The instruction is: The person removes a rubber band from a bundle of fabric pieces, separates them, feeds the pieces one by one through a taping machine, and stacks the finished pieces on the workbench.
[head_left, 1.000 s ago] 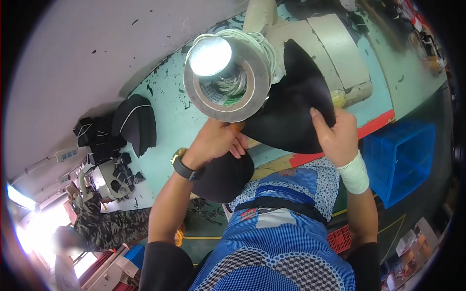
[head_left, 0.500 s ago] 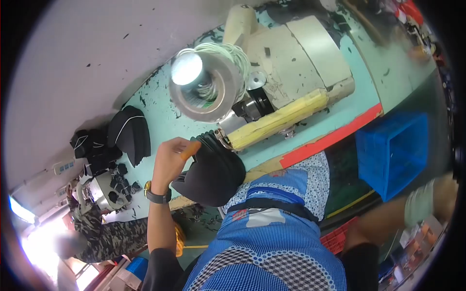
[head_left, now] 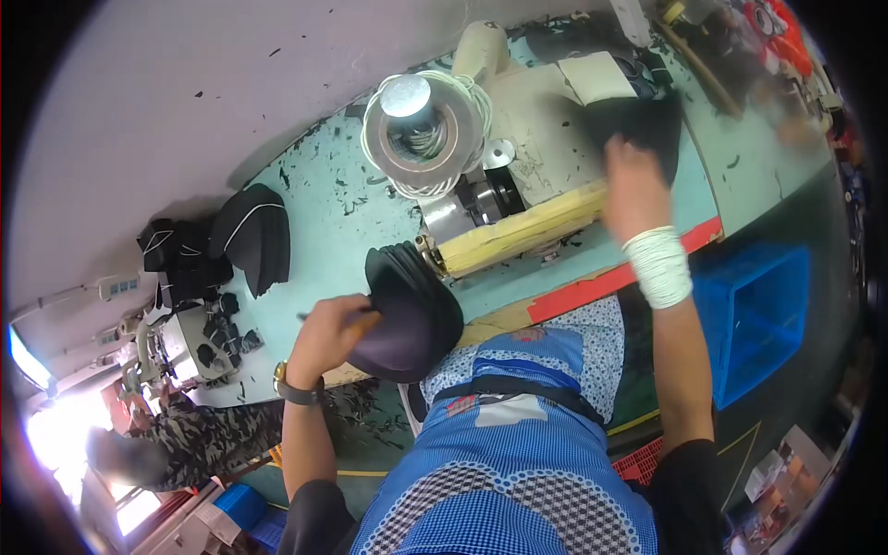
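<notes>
A stack of curved black fabric panels lies at the table's front edge, left of the sewing machine. My left hand is at the stack's left side, thumb and forefinger apart, with an orange cover on one digit; its other fingers are partly hidden. My right hand, with a pale band round the wrist, is over the right end of the machine. It grips a black fabric panel, blurred by motion, above the machine body.
A round lamp wound with cable stands over the machine. More black panels lie at the table's far left. A blue crate stands low on the right. Another person in a camouflage top is at the lower left.
My right hand has risen from the lower right to the machine's right end and now has a black panel. My left hand has moved slightly down from the stack's upper edge.
</notes>
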A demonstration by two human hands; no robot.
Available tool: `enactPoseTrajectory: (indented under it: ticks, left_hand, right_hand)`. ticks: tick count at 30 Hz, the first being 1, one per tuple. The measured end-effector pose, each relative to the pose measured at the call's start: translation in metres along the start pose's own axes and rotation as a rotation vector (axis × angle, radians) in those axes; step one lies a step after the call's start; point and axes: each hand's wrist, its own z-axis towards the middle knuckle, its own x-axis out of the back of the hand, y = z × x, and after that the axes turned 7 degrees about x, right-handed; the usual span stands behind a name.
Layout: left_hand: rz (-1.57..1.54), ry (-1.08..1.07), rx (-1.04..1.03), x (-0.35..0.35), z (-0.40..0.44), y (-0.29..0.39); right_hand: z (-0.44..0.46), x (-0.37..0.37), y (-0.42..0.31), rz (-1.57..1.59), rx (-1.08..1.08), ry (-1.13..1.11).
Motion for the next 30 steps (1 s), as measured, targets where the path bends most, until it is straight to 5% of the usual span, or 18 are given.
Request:
enactPoseTrajectory:
  ticks: [2, 4, 6, 7, 9, 15, 17, 19, 22, 24, 27, 28, 30]
  left_hand:
    - [-0.215, -0.147, -0.063, 0.016, 0.001, 0.027]
    - [-0.298, -0.272, -0.151, 0.014, 0.004, 0.055]
    - [-0.295, -0.357, -0.159, 0.002, 0.028, 0.068]
    - [-0.300, -0.441, -0.182, -0.002, 0.037, 0.070]
    - [-0.363, -0.465, -0.129, -0.014, 0.046, 0.062]
    - [-0.432, -0.471, 0.090, -0.003, 0.066, 0.051]
    - [-0.276, -0.285, -0.079, 0.001, 0.087, 0.055]
    - [0.034, 0.076, -0.405, -0.002, 0.105, 0.060]
    - [0.106, 0.135, -0.289, -0.027, 0.091, 0.094]
    - [0.152, 0.155, -0.246, -0.030, 0.084, 0.099]
    - [-0.338, -0.343, -0.216, -0.023, 0.070, 0.081]
    - [-0.343, -0.344, -0.213, -0.017, 0.071, 0.078]
    - [-0.526, -0.526, 0.078, 0.000, 0.081, 0.076]
  right_hand:
    - [-0.025, 0.017, -0.030, 0.133, 0.181, 0.301]
    - [-0.052, 0.056, -0.062, 0.798, 0.273, 0.250]
    - [-0.077, 0.042, -0.099, 1.406, 0.071, -0.146]
    - [-0.078, 0.027, -0.101, 1.405, 0.065, -0.139]
    - [-0.071, -0.004, -0.100, 1.558, -0.195, -0.538]
    - [-0.056, -0.024, -0.122, 1.977, -0.558, -0.572]
    - [-0.057, -0.019, -0.133, 2.121, -0.767, -0.487]
    - [-0.071, -0.028, -0.143, 2.002, -0.657, -0.488]
    - [-0.089, -0.032, -0.138, 1.752, -0.462, -0.467]
    - [-0.091, -0.013, -0.108, 1.452, -0.248, -0.149]
    - [-0.088, 0.040, -0.064, 1.474, -0.454, -0.021]
    - [-0.081, 0.054, -0.058, 1.477, -0.533, 0.092]
    - [-0.069, 0.058, -0.049, 1.381, -0.445, 0.026]
